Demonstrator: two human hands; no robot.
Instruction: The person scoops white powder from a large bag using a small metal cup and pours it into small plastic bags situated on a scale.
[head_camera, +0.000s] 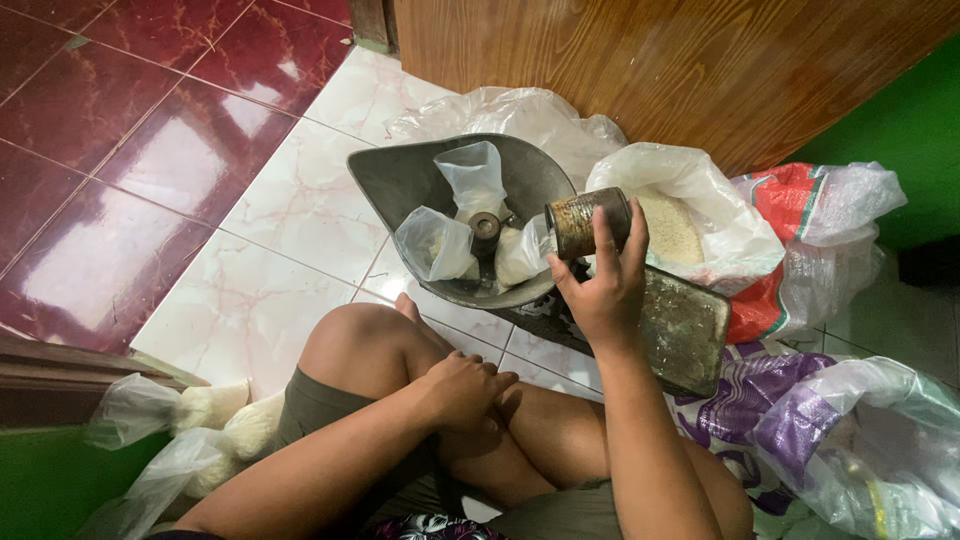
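The rusty tin can (588, 222) is up in the air, tipped on its side, with its open mouth facing the grey metal pan (400, 180). The right hand (603, 285) is wrapped around the can, thumb on the near side and fingers curled over the far side, gripping it tight. The can sits just over the right edge of the pan, between the pan and a white plastic bag (720, 240) full of rice (672, 225). Inside the pan there are small clear plastic bags (436, 244), some with white rice in them, and they lean around a dark round knob (485, 227) in the middle. The pan rests on a flat, worn metal scale base (685, 330), which lies on the white floor tiles (260, 290). The left hand (460, 385) is resting on the person's bent leg (370, 350); its fingers are curled in loosely and it holds nothing. To the right of the rice bag lies a red and white sack (790, 200), and nearer the person there is a purple and white sack (740, 400) with more clear plastic on top. Behind the pan is a crumpled clear bag (510, 110) next to a brown wooden door (650, 60). At the lower left, two small filled bags of rice (215, 420) lie by a green wall (40, 480). The floor further left is dark red tile (90, 120).
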